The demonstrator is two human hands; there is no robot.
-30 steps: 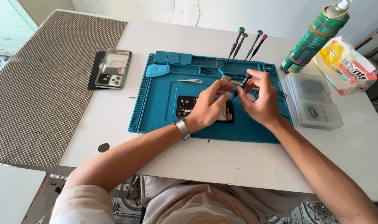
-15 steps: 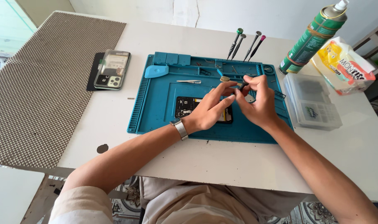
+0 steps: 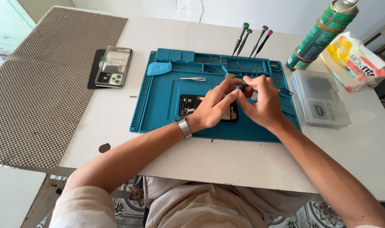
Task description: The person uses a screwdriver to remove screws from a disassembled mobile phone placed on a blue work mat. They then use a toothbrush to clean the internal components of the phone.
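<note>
The opened black smartphone with its exposed dark circuit board (image 3: 191, 106) lay flat in the middle of the teal rubber repair mat (image 3: 158, 109), its long axis running left to right across my view, and I saw only its left end because both hands covered the rest. Going from the left, a second phone with a camera cluster showing through its clear back cover (image 3: 113, 66) sat well apart on the white table (image 3: 116, 139), beside the brown woven mat (image 3: 44, 84). On the teal mat a light blue plastic pick (image 3: 159, 68) and thin metal tweezers (image 3: 192, 79) lay above the open phone. My left hand (image 3: 213, 107), a metal band at the wrist, rested over the phone's middle with its fingertips pressed together on a small dark screwdriver with a knurled brass cap (image 3: 234, 79). My right hand (image 3: 264, 103) met it from the other side, fingers pinched on the same tool's shaft just beside the left fingertips; what lay at its tip I could not tell. So the phone sat directly under and toward me from the grip, the left hand nearer its visible end. Further right stood four upright precision screwdrivers (image 3: 251, 40), a clear plastic parts box (image 3: 321, 101), a green spray can (image 3: 319, 36) and a yellow and white packet (image 3: 355, 61).
</note>
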